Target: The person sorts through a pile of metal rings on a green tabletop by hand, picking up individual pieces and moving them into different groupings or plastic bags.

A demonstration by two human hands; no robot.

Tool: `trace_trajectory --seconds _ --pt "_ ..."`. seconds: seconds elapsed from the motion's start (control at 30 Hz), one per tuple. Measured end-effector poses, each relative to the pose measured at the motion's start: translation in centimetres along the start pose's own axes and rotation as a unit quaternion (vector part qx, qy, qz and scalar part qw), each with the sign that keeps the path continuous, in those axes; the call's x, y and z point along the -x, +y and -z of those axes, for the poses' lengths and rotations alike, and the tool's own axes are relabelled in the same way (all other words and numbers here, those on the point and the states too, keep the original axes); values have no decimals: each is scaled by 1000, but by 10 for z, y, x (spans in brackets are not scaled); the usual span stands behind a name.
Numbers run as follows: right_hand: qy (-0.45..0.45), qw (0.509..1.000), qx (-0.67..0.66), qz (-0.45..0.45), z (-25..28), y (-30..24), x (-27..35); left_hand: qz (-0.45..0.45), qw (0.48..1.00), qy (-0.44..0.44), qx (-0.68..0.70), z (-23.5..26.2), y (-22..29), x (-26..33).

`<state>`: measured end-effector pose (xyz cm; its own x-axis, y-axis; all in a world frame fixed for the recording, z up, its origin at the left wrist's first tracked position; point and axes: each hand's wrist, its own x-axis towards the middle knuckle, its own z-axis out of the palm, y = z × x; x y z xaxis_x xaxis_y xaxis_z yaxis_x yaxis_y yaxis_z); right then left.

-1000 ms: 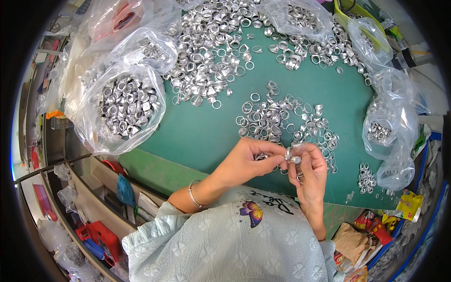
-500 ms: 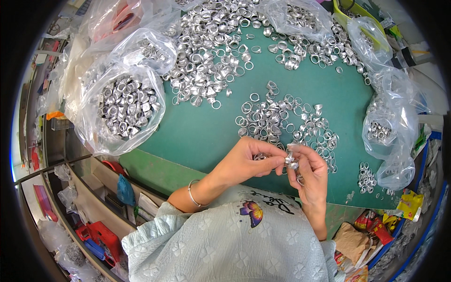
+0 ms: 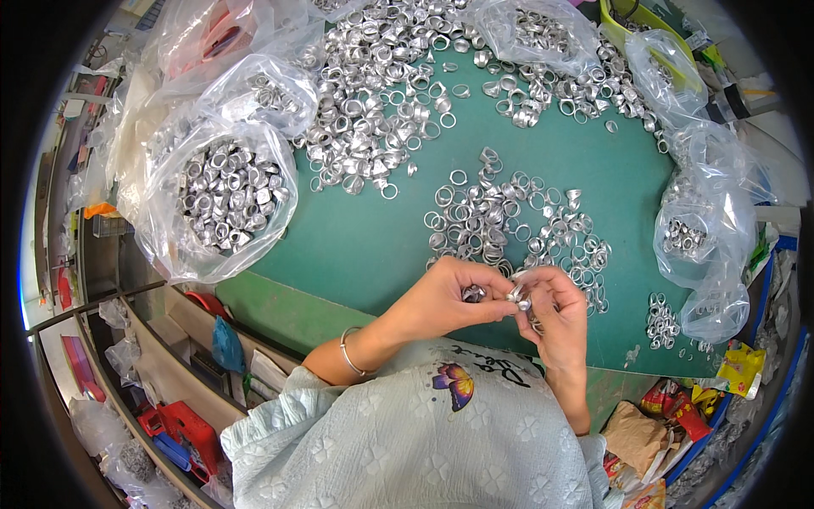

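My left hand [image 3: 454,295] and my right hand [image 3: 555,316] meet close to my body, above the near edge of the green table [image 3: 365,246]. Between their fingertips they pinch silver rings [image 3: 519,297]. More rings [image 3: 473,293] sit inside the curled fingers of my left hand. Others show in my right palm, partly covered by the fingers. Just beyond my hands lies a loose pile of silver rings [image 3: 483,216], with thinner bands spread to its right.
A clear plastic bag [image 3: 284,229] full of rings stands at the left. Behind it spreads a large ring heap [image 3: 365,110]. Plastic bags [image 3: 721,280] line the right side, near a small ring cluster [image 3: 661,322]. A yellow-green basket [image 3: 661,42] is at the back right.
Both hands have shifted slightly, the left fingers a little lower and the right ones turned inward. The rings at the fingertips have turned. The piles on the table look the same.
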<state>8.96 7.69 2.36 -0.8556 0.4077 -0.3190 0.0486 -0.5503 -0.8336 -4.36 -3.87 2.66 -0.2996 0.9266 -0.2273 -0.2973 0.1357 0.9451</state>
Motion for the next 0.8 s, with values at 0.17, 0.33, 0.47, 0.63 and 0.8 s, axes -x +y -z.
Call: trace_trajectory --seconds 0.17,0.33,0.47,0.63,0.8 --pt "1 999 24 -47 -4 8 1 -83 976 -41 -200 -3 1 -1" --pt "-41 974 -186 -120 17 17 -13 -121 965 12 -233 -12 7 -1" --pt "-8 980 -197 -24 32 5 -31 -78 983 117 -119 -8 11 0" --pt "166 784 572 174 43 1 -70 -42 991 101 -80 -2 2 0" --pt "168 641 722 201 29 2 -94 -18 994 80 -78 -6 -3 -1"
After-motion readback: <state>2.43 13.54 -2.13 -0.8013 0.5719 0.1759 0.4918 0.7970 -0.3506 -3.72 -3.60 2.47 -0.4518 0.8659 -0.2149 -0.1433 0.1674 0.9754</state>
